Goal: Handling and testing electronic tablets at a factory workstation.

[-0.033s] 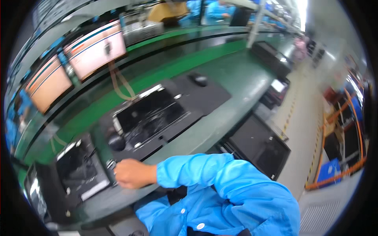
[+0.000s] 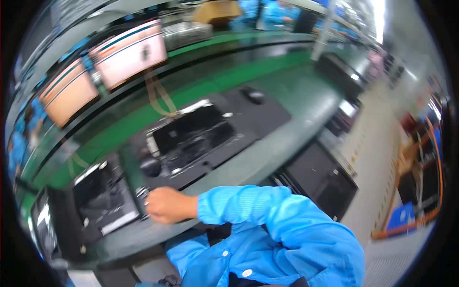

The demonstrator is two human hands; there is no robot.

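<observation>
My right hand (image 2: 168, 204) reaches across to the left over the bench's front edge, in a blue sleeve. Its fingers are curled closed. A small silvery metal piece (image 2: 142, 193) shows at the fingertips; its kind is too blurred to tell. Left of the hand lies a dark panel unit (image 2: 103, 198) with crumpled clear film and white strips, on a black mat. Just beyond the hand is a larger dark screen panel (image 2: 193, 131), also with film and pale edge pieces. My left sleeve (image 2: 187, 253) shows low in the picture; the left hand is hidden.
The green bench (image 2: 258, 158) runs away to the far right. A black mouse-like object (image 2: 252, 95) sits on the mat. Pink-white display boards (image 2: 129, 55) hang behind. Black panels (image 2: 320, 179) stand below the bench edge, and an orange-framed rack (image 2: 411, 191) stands across the aisle.
The whole view has shifted slightly, so bench and panels sit farther right in the picture. My right hand stays closed at nearly the same spot beside the dark panel unit.
</observation>
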